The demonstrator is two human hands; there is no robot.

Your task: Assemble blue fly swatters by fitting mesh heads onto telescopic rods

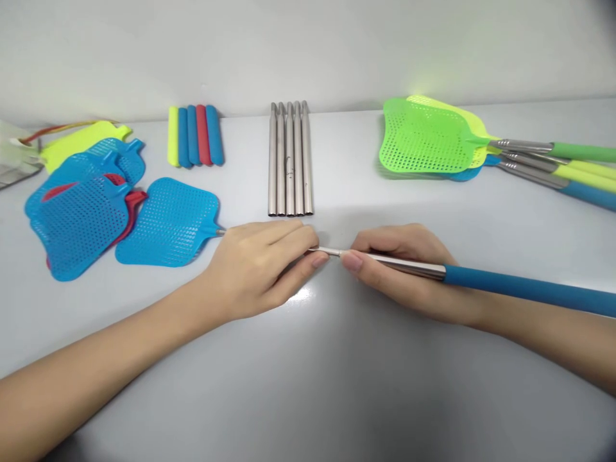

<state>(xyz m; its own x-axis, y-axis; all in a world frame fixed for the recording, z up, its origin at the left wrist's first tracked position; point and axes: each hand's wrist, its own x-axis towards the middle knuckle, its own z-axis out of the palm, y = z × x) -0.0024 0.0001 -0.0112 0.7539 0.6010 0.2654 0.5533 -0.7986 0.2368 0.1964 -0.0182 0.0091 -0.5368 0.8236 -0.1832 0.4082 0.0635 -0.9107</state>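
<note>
- Between the two hands and out past both of them, the blue swatter (394, 261) is held across the bench (308, 385); its mesh head (168, 223) is just left of the left hand (260, 266); its blue sleeve (524, 289) runs out past the right hand (414, 292).
- Near the middle, I see the left hand grasping the thin rod (332, 251) between thumb and fingers; the right hand pinches the metal tube (418, 265) close to its narrow end.
- Under those grips, I judge the whole thing light; rod and tube should be stiff, smooth and rather slippery, the rod easier to bend; the mesh looks like springy plastic, unlikely to shatter.
- For a sure hold, I would favour the sleeve, which looks soft and grippy; tugging on the mesh would likely flex its neck.
- Beyond the left hand lie five foam sleeves (196, 136); left of it, piled mesh heads (86, 224); beyond the gap, five bare tubes (290, 160); beyond the right hand, other swatters (426, 138).
</note>
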